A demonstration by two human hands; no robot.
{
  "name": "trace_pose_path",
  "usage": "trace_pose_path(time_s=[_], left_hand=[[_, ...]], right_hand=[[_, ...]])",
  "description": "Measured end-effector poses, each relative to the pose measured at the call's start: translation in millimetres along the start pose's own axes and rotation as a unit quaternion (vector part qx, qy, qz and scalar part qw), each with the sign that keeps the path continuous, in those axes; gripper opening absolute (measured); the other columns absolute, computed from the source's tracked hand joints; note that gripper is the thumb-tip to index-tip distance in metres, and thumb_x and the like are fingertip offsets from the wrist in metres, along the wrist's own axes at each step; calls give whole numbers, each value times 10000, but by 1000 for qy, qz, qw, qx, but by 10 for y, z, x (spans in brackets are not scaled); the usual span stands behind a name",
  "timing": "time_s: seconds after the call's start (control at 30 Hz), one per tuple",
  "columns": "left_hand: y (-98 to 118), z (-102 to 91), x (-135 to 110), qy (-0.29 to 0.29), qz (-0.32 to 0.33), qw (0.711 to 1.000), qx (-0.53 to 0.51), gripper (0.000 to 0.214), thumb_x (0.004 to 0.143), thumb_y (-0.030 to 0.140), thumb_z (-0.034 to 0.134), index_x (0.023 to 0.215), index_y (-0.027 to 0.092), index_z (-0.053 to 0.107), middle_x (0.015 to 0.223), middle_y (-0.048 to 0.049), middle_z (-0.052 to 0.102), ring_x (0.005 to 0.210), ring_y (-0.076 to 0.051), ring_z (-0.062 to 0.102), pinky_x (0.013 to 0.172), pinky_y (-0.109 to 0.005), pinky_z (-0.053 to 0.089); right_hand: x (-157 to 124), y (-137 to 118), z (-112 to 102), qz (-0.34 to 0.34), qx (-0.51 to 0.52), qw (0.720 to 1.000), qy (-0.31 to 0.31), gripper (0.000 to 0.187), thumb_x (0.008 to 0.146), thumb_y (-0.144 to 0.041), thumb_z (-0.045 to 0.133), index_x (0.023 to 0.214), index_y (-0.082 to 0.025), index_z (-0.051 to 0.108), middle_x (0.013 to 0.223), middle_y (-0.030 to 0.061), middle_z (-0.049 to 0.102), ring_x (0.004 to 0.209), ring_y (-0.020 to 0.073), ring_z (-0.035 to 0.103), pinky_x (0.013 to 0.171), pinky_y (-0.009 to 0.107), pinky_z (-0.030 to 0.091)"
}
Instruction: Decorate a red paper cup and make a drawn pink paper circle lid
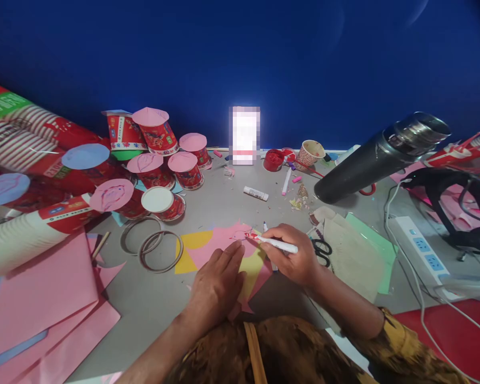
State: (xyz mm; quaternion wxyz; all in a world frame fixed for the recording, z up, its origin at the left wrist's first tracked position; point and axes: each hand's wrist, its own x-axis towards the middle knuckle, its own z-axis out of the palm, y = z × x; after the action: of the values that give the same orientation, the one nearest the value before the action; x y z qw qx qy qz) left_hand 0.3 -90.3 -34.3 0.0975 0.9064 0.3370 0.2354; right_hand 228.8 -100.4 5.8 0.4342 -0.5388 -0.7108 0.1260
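Observation:
A sheet of pink paper (200, 257) lies on yellow paper (182, 266) at the middle of the table. My left hand (220, 277) rests flat on it, fingers stretched out and pressing the sheet down. In my right hand (294, 256) is a white marker pen (280, 245) with a red front end, its tip at or just above the pink paper. Thin dark lines show on the paper around the tip. Black-handled scissors (322, 249) lie just right of my right hand, their blades mostly hidden.
Paper cups with pink tops (145, 162) and stacked cups (28, 138) crowd the left, above pink sheets (44, 304). Two tape rings (160, 250) lie nearer. A glue stick (256, 193) and lit phone (244, 136) are ahead. A black thermos (368, 160) and power strip (424, 250) occupy the right.

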Motion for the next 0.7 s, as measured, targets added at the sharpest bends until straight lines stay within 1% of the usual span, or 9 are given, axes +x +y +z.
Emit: trace_pose_path(time_s=[0.1, 0.27, 0.37, 0.47, 0.57, 0.7], left_hand=[[-6, 22, 5, -31, -3, 999, 12, 399, 926, 116, 565, 1317, 146, 632, 1374, -142, 719, 991, -283, 653, 828, -430, 645], [-7, -1, -6, -73, -16, 997, -9, 437, 922, 94, 542, 1347, 159, 621, 1418, -147, 679, 1020, -285, 628, 832, -442, 638], [5, -5, -12, -69, -22, 997, -12, 406, 959, 111, 512, 1351, 157, 606, 1410, -165, 658, 1065, -294, 633, 831, -446, 635], [22, -3, -10, -63, -31, 998, -10, 363, 993, 140, 488, 1338, 164, 597, 1323, -161, 673, 1033, -287, 642, 788, -433, 631], [34, -10, 3, -69, -31, 997, -13, 352, 988, 118, 478, 1319, 158, 591, 1253, -144, 691, 998, -282, 643, 764, -427, 628], [38, -32, 20, -77, -29, 996, -25, 336, 966, 98, 502, 1283, 149, 600, 1221, -132, 693, 976, -278, 637, 764, -423, 622]], right_hand=[[35, -36, 42, -24, -25, 999, -20, 78, 1008, -259, 653, 963, -225, 708, 820, 45, 768, 735, 190, 711, 703, 294, 529], [-25, -22, 134, -65, -20, 998, -5, 60, 1018, -223, 635, 994, -230, 690, 801, 44, 760, 708, 194, 696, 686, 306, 523], [-80, 7, 145, -69, -23, 997, 3, 65, 1015, -216, 625, 996, -240, 682, 784, 40, 751, 688, 198, 690, 663, 315, 519], [-92, 33, 145, -59, -26, 998, -3, 72, 1022, -221, 614, 1006, -246, 680, 796, 42, 757, 704, 199, 701, 668, 318, 530], [-76, 41, 163, -85, -16, 996, -9, 67, 1021, -204, 631, 1060, -239, 673, 837, 48, 782, 746, 198, 724, 706, 317, 547], [-54, 39, 200, -111, -10, 994, -9, 102, 1019, -178, 637, 1099, -237, 659, 867, 46, 799, 758, 192, 732, 722, 314, 554]])
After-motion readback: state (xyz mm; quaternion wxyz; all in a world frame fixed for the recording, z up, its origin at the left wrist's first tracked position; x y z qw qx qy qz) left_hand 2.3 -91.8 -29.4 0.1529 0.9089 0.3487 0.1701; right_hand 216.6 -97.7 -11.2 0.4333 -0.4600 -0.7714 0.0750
